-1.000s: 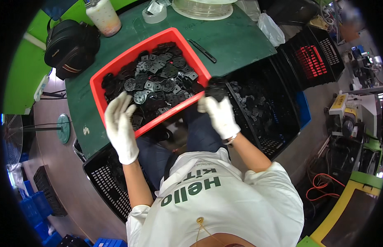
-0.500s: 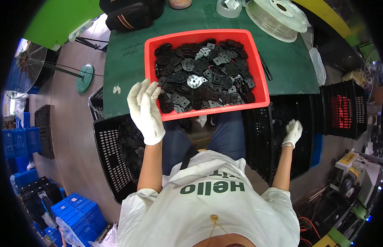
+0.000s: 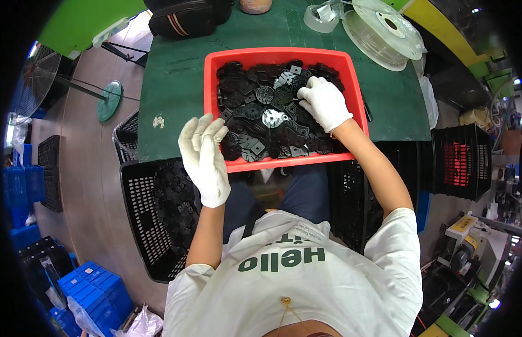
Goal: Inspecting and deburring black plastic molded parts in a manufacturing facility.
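Observation:
A red tray (image 3: 283, 51) sits at the near edge of the green table, heaped with flat black plastic parts (image 3: 249, 92), some rounded and some square-ended. A shiny one (image 3: 274, 118) lies near the middle of the heap. White-gloved, my left hand (image 3: 206, 151) is raised at the tray's left rim, fingers up and partly bent; no part shows in it. My right hand (image 3: 326, 104), also gloved, is inside the tray at the right, fingertips bent down among the parts with thumb and fingers drawn together. What they grip, if anything, is hidden by the glove and the dark heap.
Black perforated crates (image 3: 146, 213) holding dark parts stand left of my legs, and another crate (image 3: 348, 208) stands to the right. On the green table (image 3: 176, 101) are a dark bag (image 3: 185, 19), a tape roll (image 3: 321, 19) and a clear spool (image 3: 381, 36).
My right hand has moved from the crate at the right up and left into the red tray. My left hand stays by the left rim, its fingers a little more bent.

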The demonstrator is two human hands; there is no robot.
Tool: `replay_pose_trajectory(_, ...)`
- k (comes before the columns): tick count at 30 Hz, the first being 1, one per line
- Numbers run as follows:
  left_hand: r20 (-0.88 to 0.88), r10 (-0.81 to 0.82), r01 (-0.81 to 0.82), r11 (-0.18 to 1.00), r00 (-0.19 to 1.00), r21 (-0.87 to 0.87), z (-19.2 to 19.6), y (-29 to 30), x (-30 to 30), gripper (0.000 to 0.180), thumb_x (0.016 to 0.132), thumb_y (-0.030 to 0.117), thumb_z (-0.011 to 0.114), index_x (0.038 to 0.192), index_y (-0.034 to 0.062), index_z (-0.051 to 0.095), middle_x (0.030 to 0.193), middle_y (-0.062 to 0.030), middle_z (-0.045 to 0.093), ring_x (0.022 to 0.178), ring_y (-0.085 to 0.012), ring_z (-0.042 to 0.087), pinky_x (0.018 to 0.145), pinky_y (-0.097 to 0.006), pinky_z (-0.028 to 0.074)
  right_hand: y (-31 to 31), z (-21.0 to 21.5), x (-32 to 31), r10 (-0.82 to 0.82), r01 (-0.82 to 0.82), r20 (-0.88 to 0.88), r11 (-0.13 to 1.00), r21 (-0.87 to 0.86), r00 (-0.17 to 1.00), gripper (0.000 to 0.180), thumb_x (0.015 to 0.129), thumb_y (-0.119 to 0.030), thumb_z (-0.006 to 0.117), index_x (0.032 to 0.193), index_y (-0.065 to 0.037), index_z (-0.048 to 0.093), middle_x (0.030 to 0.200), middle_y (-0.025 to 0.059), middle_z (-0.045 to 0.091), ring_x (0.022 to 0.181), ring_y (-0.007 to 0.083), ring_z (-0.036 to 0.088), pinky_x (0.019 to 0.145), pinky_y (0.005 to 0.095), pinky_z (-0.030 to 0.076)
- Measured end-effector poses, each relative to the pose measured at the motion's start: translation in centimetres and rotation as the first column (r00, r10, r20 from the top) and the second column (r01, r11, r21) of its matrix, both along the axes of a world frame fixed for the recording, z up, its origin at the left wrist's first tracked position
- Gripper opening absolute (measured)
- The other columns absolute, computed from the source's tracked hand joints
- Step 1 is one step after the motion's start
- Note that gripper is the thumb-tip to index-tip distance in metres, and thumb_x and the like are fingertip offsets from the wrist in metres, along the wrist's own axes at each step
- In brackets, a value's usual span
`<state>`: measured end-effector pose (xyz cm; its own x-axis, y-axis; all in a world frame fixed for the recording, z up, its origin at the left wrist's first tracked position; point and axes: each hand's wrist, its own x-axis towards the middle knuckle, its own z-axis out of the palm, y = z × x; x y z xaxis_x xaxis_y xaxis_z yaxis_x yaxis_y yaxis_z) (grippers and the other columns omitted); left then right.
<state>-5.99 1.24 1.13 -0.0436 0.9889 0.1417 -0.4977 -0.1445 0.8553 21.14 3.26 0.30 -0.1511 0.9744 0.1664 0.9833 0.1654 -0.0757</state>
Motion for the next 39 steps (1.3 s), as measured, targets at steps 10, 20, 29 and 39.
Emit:
replay_pose_trajectory(10, 0.035, -0.049, 0.049, 0.999, 0.998, 0.006, -0.3, 0.2, -0.2, 0.042, 0.097, 0.007, 0.047, 0.136, -0.0024, 0.033, 0.129, -0.0238, 0.048, 0.113, -0.0293, 0.056, 0.098, -0.041, 0.045, -0.7, 0.4, 2.5, -0.263, 0.187, -0.685, 0.965, -0.185, 0.680, 0.021, 0.090, -0.019, 0.061, 0.103, -0.002, 0.063, 0.095, 0.0075, 0.064, 0.088, 0.0166, 0.062, 0.079, 0.0315, 0.050)
replay_pose_trajectory(20, 0.017, -0.055, 0.056, 0.998, 0.998, -0.003, -0.3, 0.2, -0.2, 0.043, 0.096, 0.006, 0.047, 0.136, -0.0022, 0.033, 0.128, -0.0235, 0.048, 0.111, -0.0290, 0.057, 0.097, -0.041, 0.046, 0.8, 0.7, 2.9, -0.365, -0.045, -0.835, 0.923, -0.382, -0.412, 0.024, 0.091, -0.023, 0.064, 0.107, -0.005, 0.058, 0.093, 0.0054, 0.061, 0.085, 0.0137, 0.061, 0.071, 0.0306, 0.054)
replay_pose_trajectory(29, 0.126, -0.001, -0.004, 0.999, 0.992, 0.039, -0.8, 0.1, -0.2, 0.043, 0.097, 0.006, 0.047, 0.136, -0.0030, 0.031, 0.126, -0.0230, 0.049, 0.109, -0.0283, 0.059, 0.097, -0.042, 0.047, 3.3, -1.1, -0.7, -0.055, 0.029, -0.324, 0.996, -0.085, 0.945, 0.023, 0.085, -0.019, 0.064, 0.105, -0.008, 0.064, 0.093, 0.0168, 0.060, 0.090, 0.0349, 0.059, 0.080, 0.0404, 0.048)
replay_pose_trajectory(39, 0.025, -0.011, 0.010, 0.999, 1.000, 0.032, -0.5, 0.2, -0.1, 0.044, 0.097, 0.009, 0.048, 0.136, -0.0036, 0.033, 0.127, -0.0230, 0.049, 0.109, -0.0276, 0.057, 0.097, -0.041, 0.046, 1.9, -0.1, 0.9, -0.294, 0.217, -0.837, 0.952, -0.214, 0.461, 0.018, 0.091, -0.018, 0.058, 0.096, -0.001, 0.059, 0.076, 0.0054, 0.062, 0.062, 0.0105, 0.057, 0.059, 0.0270, 0.047)
